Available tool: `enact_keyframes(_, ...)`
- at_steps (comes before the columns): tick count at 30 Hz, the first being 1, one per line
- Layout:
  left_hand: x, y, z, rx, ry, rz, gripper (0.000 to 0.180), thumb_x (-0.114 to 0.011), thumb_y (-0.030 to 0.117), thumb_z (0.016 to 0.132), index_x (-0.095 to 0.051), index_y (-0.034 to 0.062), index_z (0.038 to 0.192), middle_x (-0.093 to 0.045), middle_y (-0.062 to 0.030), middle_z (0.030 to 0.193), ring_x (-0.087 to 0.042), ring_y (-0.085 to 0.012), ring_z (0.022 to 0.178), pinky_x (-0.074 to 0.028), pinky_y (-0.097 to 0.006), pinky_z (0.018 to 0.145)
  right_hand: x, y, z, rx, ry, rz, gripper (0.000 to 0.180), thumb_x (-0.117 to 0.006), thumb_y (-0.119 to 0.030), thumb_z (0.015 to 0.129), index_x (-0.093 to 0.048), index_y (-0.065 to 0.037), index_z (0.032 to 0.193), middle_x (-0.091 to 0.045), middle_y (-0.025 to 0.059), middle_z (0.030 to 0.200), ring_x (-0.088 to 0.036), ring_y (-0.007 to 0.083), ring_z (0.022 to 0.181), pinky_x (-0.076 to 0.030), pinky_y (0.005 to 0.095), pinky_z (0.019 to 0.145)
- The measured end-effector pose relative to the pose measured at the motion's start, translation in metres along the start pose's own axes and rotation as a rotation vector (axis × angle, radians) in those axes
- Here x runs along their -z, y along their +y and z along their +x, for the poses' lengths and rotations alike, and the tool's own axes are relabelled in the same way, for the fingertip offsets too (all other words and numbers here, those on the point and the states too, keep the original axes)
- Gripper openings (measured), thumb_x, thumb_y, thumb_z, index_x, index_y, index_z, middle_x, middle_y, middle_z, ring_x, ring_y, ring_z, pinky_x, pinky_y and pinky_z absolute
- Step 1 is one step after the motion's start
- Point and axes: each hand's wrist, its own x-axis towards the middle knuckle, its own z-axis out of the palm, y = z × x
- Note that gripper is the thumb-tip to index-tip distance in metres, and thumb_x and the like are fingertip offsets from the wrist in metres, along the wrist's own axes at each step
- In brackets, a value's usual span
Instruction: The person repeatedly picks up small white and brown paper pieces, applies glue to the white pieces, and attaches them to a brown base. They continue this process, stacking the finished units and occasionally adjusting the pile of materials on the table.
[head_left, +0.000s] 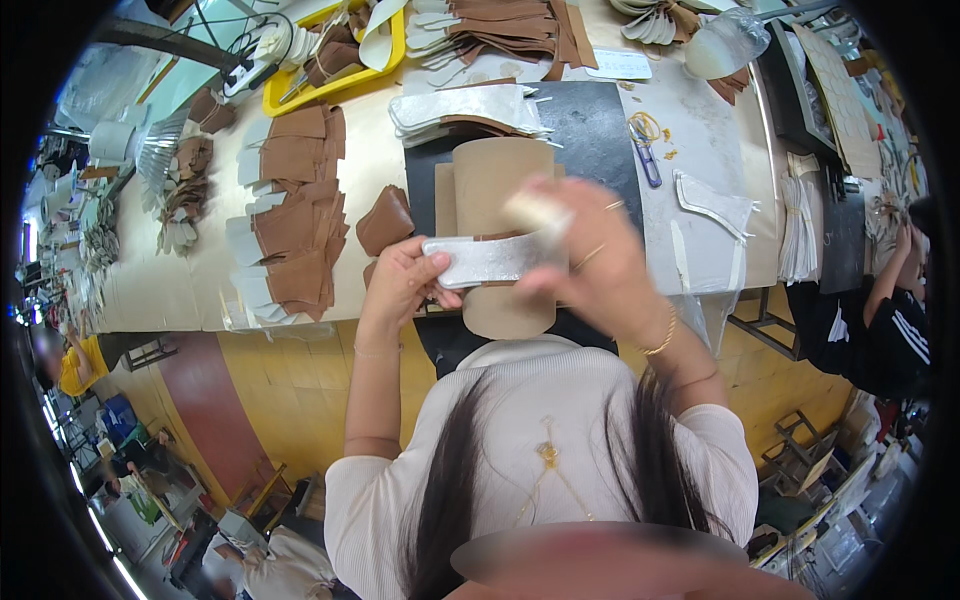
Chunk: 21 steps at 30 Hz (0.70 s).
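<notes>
My left hand [398,282] pinches the left end of a curved strip [480,262] with a silvery-white face; brown leather shows along its edges. At the strip's other end is my right hand [608,262], smeared by motion, with a pale cream thing [538,216] at its fingers whose kind I cannot make out. Beneath both hands lies a tan, rounded, drum-like form [503,175], reaching over the table's near edge. Behind it, a stack of similar white strips [460,108] rests partly on a black mat [595,125]. A folded brown leather piece [385,222] sits left of the form.
Rows of brown leather pieces [300,215] with pale ends cover the table's left. A yellow tray [395,55] stands at the back. Snips [648,165], a single white curved piece [715,203] and a clear plastic container [725,45] lie rightward. Another person [870,335] sits at right.
</notes>
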Motion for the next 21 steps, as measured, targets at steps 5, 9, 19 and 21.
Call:
enact_keyframes(5,0.004,-0.009,0.003,-0.089,0.029,0.028,0.018,-0.064,0.015,0.089,-0.06,-0.0016,0.093,-0.066,-0.0087,0.081,-0.066,-0.0144,0.064,-0.056,-0.026,0.056,-0.045,-0.024,0.011,0.263,-0.324,-0.004,0.066,-0.058,-0.056,0.078,-0.053,-0.015,0.13,-0.05,0.0079,0.135,-0.042,0.0265,0.129,-0.028,0.0458,0.11)
enact_keyframes(9,0.006,-0.016,0.008,-0.01,-0.014,-0.033,0.021,-0.064,0.018,0.089,-0.06,-0.0025,0.093,-0.066,-0.0107,0.076,-0.064,-0.0156,0.055,-0.056,-0.028,0.051,-0.049,0.001,-0.013,0.205,-0.196,0.133,0.072,-0.036,-0.065,0.087,-0.049,-0.013,0.134,-0.044,0.0068,0.142,-0.033,0.0294,0.135,-0.021,0.0462,0.112)
enact_keyframes(19,0.01,0.003,0.014,0.002,-0.154,-0.024,0.025,-0.063,0.019,0.09,-0.058,-0.0047,0.097,-0.066,-0.0141,0.078,-0.064,-0.0195,0.053,-0.057,-0.03,0.049,-0.057,0.036,-0.082,-0.44,-0.119,1.097,0.091,-0.027,-0.065,0.091,0.017,-0.006,0.146,-0.005,0.0128,0.157,-0.012,0.0303,0.143,-0.009,0.042,0.116)
enact_keyframes(21,0.009,0.021,0.017,-0.072,-0.209,-0.035,0.024,-0.062,0.017,0.09,-0.057,-0.0048,0.097,-0.066,-0.0154,0.08,-0.064,-0.0212,0.053,-0.057,-0.031,0.049,-0.04,0.051,-0.085,-0.55,-0.041,1.202,0.09,-0.025,-0.064,0.092,0.02,-0.007,0.145,-0.013,0.0149,0.155,-0.025,0.0318,0.14,-0.02,0.0424,0.113)
